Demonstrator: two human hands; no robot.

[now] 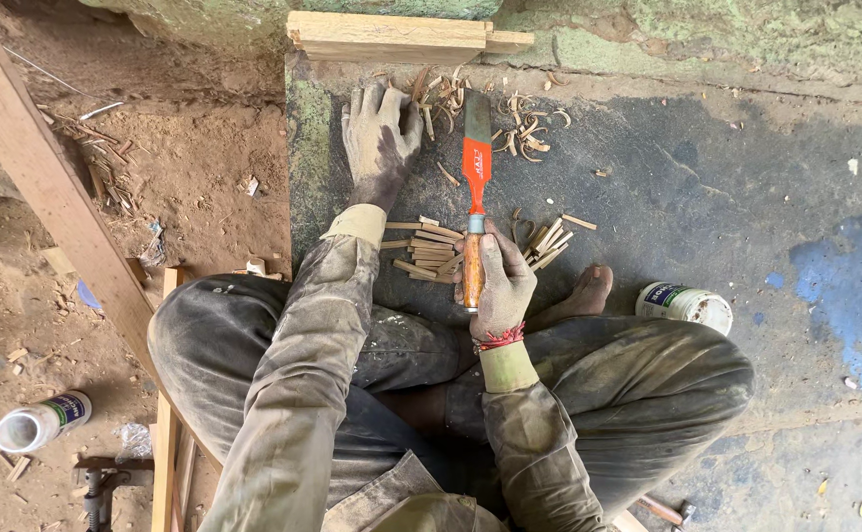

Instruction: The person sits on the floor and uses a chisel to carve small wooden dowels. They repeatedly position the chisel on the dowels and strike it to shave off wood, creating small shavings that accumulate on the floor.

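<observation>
My right hand (503, 281) grips the wooden handle of a chisel (475, 167) with an orange shank and a flat steel blade pointing away from me. My left hand (381, 138) reaches forward, fingers spread, palm down on the dark slab (707, 187) among curled wood shavings (519, 123). A small pile of short cut wood sticks (429, 251) lies between my hands, and a few more sticks (549, 241) lie to the right of the chisel handle. I sit cross-legged, one bare foot (588, 291) resting on the slab.
A wooden block (391, 37) lies at the slab's far edge. A white jar (685, 303) lies by my right knee, another white jar (41, 422) on the dirt at left. A long plank (46, 187) runs diagonally at left. Blue paint (855, 286) stains the slab.
</observation>
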